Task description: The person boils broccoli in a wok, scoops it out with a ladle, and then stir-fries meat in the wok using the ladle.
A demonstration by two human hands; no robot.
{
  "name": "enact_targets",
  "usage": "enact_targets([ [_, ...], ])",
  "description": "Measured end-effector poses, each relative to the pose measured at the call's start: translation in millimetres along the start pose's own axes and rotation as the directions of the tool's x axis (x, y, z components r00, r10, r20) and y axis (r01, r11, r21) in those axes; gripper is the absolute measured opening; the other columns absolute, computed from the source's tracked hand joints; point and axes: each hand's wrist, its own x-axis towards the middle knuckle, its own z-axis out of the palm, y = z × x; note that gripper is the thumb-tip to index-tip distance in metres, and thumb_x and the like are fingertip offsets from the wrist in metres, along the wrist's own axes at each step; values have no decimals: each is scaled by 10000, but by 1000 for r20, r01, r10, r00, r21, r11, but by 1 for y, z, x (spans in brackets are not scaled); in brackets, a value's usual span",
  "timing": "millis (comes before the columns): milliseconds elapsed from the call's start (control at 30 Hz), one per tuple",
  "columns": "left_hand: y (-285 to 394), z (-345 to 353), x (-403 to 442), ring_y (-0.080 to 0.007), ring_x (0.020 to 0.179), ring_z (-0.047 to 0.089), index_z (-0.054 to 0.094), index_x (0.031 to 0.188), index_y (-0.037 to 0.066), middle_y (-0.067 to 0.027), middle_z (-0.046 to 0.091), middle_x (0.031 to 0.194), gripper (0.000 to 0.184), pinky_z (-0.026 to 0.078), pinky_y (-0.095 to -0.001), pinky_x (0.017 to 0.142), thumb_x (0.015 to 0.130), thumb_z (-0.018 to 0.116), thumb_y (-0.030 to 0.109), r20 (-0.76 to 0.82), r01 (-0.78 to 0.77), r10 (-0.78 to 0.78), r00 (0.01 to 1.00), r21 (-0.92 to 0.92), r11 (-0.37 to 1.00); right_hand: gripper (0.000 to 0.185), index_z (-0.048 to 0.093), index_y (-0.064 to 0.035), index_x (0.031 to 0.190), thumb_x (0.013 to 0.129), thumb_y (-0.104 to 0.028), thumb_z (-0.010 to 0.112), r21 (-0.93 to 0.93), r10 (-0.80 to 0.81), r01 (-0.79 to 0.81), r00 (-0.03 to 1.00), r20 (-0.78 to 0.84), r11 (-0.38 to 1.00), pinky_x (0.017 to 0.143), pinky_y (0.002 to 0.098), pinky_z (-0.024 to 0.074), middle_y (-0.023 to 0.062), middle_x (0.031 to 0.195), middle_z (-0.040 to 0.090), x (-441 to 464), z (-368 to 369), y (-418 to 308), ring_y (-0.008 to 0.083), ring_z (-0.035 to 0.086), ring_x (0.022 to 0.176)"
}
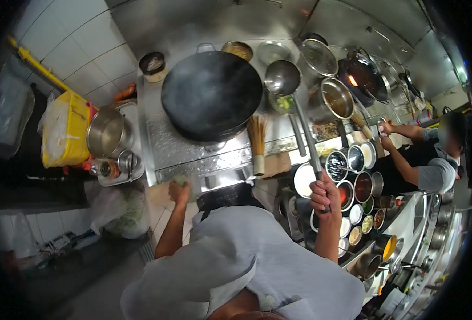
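Observation:
My right hand (325, 195) is wrapped round the long handle of a metal ladle (282, 78). The ladle's bowl is up near the back of the stove, above a strainer with green pieces (285, 102). My left hand (179, 192) is closed at the front edge of the stove, on what looks like a pale, crumpled cloth (184, 182). Between and beyond my hands sits a large black wok (212, 96), with a faint haze over it. To its right a bamboo brush (257, 144) lies on the steel top.
Bowls of sauces and seasonings (363, 186) crowd my right side. Beyond them a co-worker (428, 160) stands by a second wok (361, 80) with a flame. A pot (336, 98) stands right of the ladle. On the left are a yellow bin (65, 129) and a steel pot (107, 132).

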Motion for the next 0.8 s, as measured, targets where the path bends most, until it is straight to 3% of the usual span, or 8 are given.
enact_targets([
  [200, 15, -22, -18, -443, 1293, 363, 400, 1338, 17, -250, 429, 1346, 847, 285, -573, 1069, 742, 717, 529, 17, 14, -12, 1000, -99, 995, 727, 252, -174, 1534, 875, 11, 500, -593, -2, -76, 991, -130, 801, 361, 234, 355, -12, 673, 394, 68, 28, 79, 72, 365, 418],
  [233, 11, -21, -16, -441, 1298, 355, 396, 1343, 10, -249, 432, 1345, 855, 277, -569, 1075, 754, 705, 547, 30, -7, 11, 999, -133, 991, 727, 252, -174, 1534, 875, 11, 500, -595, -4, -75, 991, -130, 800, 361, 234, 355, -12, 673, 394, 76, 27, 87, 72, 365, 418],
  [333, 0, -19, -16, -438, 1311, 335, 377, 1367, 5, -247, 437, 1340, 838, 255, -560, 1085, 802, 667, 551, -19, -104, 103, 995, -217, 971, 745, 260, -84, 1523, 836, 69, 506, -889, -111, 3, 992, -54, 458, 403, 245, 388, -18, 673, 401, 97, 15, 110, 91, 397, 441],
  [467, 6, -38, -36, -430, 1316, 323, 372, 1375, 3, -242, 417, 1354, 773, 229, -559, 1090, 843, 646, 492, -23, -117, 115, 993, -187, 975, 711, 299, -79, 1500, 837, 55, 519, -874, -194, 97, 981, 3, 477, 412, 233, 368, -13, 679, 419, 79, -1, 128, 83, 396, 467],
  [500, 8, -42, -45, -430, 1311, 321, 379, 1362, 1, -243, 400, 1361, 729, 225, -558, 1087, 853, 640, 454, -162, -260, 235, 958, -155, 953, 711, 299, -79, 1500, 837, 55, 519, -870, -198, 96, 980, -2, 484, 412, 233, 368, -13, 679, 419, 68, -4, 129, 83, 396, 467],
  [600, 25, -48, -72, -423, 1289, 328, 397, 1337, -2, -239, 383, 1354, 628, 229, -543, 1074, 878, 618, 365, -350, -503, 453, 820, -65, 862, 641, 327, -103, 1476, 883, -31, 558, -486, -120, 62, 989, -89, 872, 394, 198, 345, -19, 638, 380, 27, -2, 113, 56, 370, 422],
  [767, 50, -31, -109, -432, 1259, 342, 409, 1299, -9, -249, 377, 1336, 538, 236, -542, 1057, 877, 599, 266, -405, -806, 726, 556, -52, 589, 595, 360, -104, 1435, 897, -117, 614, -4, -193, 193, 980, 47, 981, 340, 222, 322, -14, 603, 397, -57, -63, 107, 61, 366, 380],
  [800, 54, -25, -118, -429, 1246, 355, 424, 1283, -13, -248, 389, 1322, 518, 247, -542, 1050, 882, 594, 267, -402, -842, 759, 512, -60, 536, 605, 357, -93, 1435, 887, -98, 613, -26, -237, 237, 971, -13, 971, 339, 220, 318, -9, 611, 402, -79, -73, 103, 62, 367, 383],
])
